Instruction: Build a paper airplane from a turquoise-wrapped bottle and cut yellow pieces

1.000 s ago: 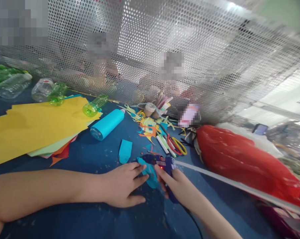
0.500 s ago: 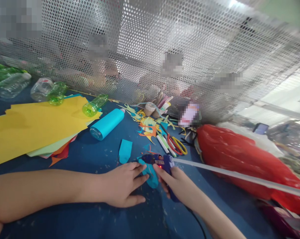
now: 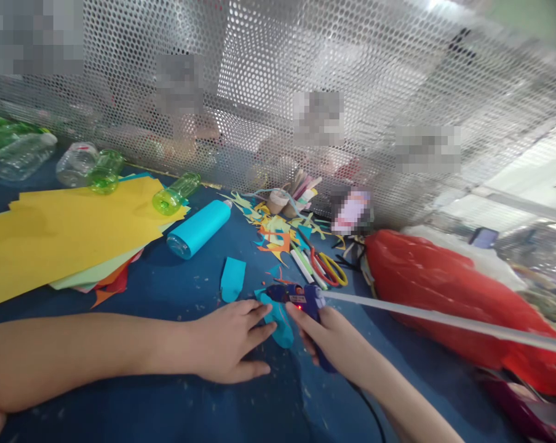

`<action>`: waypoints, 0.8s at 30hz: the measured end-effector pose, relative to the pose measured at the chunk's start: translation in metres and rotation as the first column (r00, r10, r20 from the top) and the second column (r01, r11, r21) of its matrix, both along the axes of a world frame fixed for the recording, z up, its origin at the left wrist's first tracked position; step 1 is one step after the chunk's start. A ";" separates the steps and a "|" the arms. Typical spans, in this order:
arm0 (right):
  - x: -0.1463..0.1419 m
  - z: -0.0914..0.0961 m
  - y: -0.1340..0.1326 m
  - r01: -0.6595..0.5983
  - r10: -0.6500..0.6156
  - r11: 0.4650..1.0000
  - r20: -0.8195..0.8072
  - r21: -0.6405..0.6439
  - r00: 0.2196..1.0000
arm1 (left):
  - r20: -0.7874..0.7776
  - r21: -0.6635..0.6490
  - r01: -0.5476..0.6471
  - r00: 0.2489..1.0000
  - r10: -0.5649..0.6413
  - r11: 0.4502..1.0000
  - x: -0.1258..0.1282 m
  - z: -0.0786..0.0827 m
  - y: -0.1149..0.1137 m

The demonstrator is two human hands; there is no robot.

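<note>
My right hand (image 3: 326, 332) is wrapped round the handle of a dark blue glue gun (image 3: 308, 298) with a small red light. A long whitish glue stick (image 3: 425, 315) runs out of its back. The nozzle is over the upper end of a blue paper cutout (image 3: 281, 326) on the table. My left hand (image 3: 238, 341) lies flat with fingers spread, its fingertips on the left edge of that cutout. Just beyond the left hand rests a second blue paper piece (image 3: 233, 278). Farther back, a bottle wrapped in blue paper (image 3: 200, 229) lies on its side.
Yellow sheets (image 3: 75, 231) cover the left, with green bottles (image 3: 176, 194) beside them. Paper scraps (image 3: 275, 231), markers (image 3: 302, 266) and scissors (image 3: 331, 269) lie ahead. A red plastic bag (image 3: 425, 277) is at right. A perforated metal screen (image 3: 259, 74) stands behind; people show through it.
The glue gun and my right hand have shifted very slightly to the right. My left hand and the paper pieces stay put.
</note>
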State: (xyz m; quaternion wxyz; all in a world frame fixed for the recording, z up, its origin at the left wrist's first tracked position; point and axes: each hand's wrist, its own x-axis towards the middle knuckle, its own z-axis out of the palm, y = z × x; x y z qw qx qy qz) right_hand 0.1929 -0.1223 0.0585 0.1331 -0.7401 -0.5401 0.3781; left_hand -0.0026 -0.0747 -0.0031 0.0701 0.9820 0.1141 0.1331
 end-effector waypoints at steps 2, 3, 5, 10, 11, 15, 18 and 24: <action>0.000 0.000 0.000 -0.005 0.005 1.000 -0.013 0.003 1.000 | 0.005 0.011 0.000 1.000 0.000 1.000 0.000 0.000 0.000; -0.001 -0.001 -0.001 -0.013 0.013 1.000 -0.023 0.004 1.000 | 0.009 0.015 -0.007 1.000 0.007 1.000 0.000 0.000 0.000; -0.002 -0.002 -0.001 -0.027 0.027 1.000 -0.038 0.007 0.999 | 0.018 0.020 -0.015 1.000 0.015 1.000 0.000 -0.001 0.000; -0.004 -0.001 -0.001 -0.029 0.029 1.000 -0.019 -0.004 0.999 | 0.012 0.009 -0.015 1.000 0.015 1.000 0.000 -0.001 -0.001; -0.003 0.001 0.000 -0.023 0.023 1.000 -0.007 -0.004 1.000 | 0.008 0.001 -0.016 1.000 0.016 1.000 0.000 0.000 -0.001; -0.003 0.006 0.001 0.017 -0.016 1.000 0.019 -0.004 1.000 | -0.001 -0.029 -0.010 1.000 0.010 1.000 0.000 0.002 0.000; -0.003 0.006 0.001 0.007 -0.006 1.000 0.007 -0.012 1.000 | 0.005 -0.029 -0.009 1.000 0.009 1.000 0.000 0.001 0.000; -0.004 0.001 -0.002 -0.053 0.053 0.999 -0.008 0.010 0.999 | 0.025 -0.024 -0.012 1.000 0.013 1.000 0.001 -0.003 -0.001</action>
